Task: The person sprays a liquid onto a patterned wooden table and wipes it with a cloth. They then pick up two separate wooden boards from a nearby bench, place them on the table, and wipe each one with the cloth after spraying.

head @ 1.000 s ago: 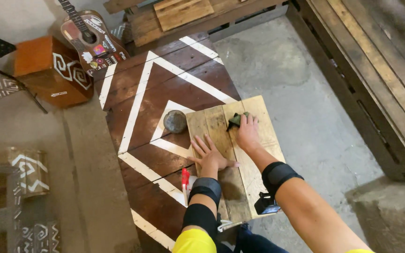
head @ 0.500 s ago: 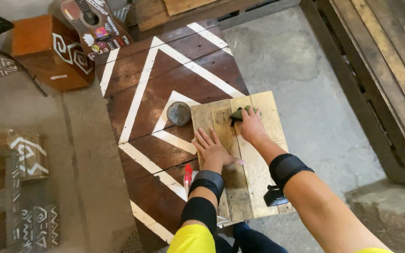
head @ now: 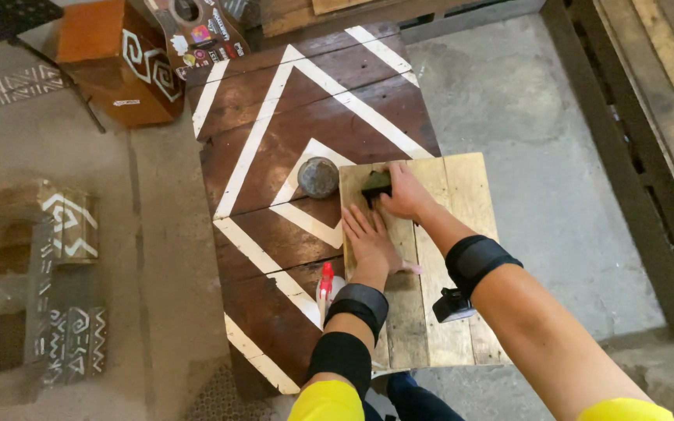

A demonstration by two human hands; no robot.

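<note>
Right grip (head: 403, 191) seemingly closed on dark block (head: 376, 185); left hand (head: 370, 243) flat on board (head: 462, 312).

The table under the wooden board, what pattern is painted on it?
The table is dark brown wood with white chevron stripes, seen from the head view.

The right hand (head: 406, 192) has slid the dark pad (head: 377, 184) leftward across the pale wooden board (head: 462, 234), from near its far middle a second ago to its far-left corner, now closer to the round grey object (head: 318, 177) on the tabletop (head: 274, 132). The left hand (head: 370, 243), flat on the board, has edged slightly toward its left side. The view has tipped lower, cutting off most of the guitar (head: 196, 31).
</note>
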